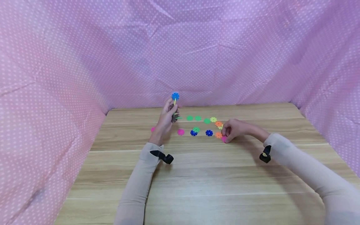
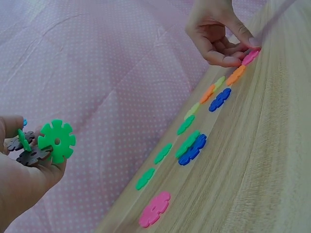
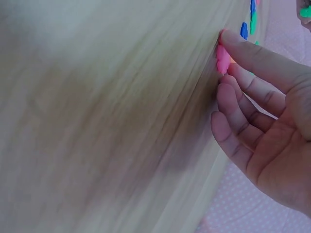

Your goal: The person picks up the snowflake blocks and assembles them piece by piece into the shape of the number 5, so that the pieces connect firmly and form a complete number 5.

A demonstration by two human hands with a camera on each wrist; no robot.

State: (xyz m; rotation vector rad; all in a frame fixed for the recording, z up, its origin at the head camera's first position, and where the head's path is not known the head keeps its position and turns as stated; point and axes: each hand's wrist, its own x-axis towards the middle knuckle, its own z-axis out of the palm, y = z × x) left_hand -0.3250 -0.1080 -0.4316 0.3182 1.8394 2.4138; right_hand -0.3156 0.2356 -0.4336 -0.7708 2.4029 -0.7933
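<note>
My left hand [image 1: 165,120] is raised over the far left of the table, holding a joined cluster of notched plastic snowflake discs. A blue disc [image 1: 175,96] tops the cluster; a green disc [image 2: 58,141] and dark brown discs [image 2: 34,155] show in the left wrist view. Fingers cover part of the cluster. At the right end of the loose discs, my right hand [image 1: 237,128] pinches a pink disc [image 3: 223,59] between thumb and index finger, at the tabletop. Beside it lie an orange disc [image 1: 218,135] and a yellow disc [image 1: 220,127], partly hidden by the fingers.
Loose discs lie flat in two rough rows, including green [image 1: 198,118], yellow [image 1: 213,119] and dark blue [image 1: 209,133] ones. One green disc [image 1: 196,129] overlaps a blue disc [image 1: 193,133]. A pink disc [image 1: 181,132] lies near my left hand. Pink dotted cloth [image 1: 197,62] surrounds the wooden table [image 1: 197,187].
</note>
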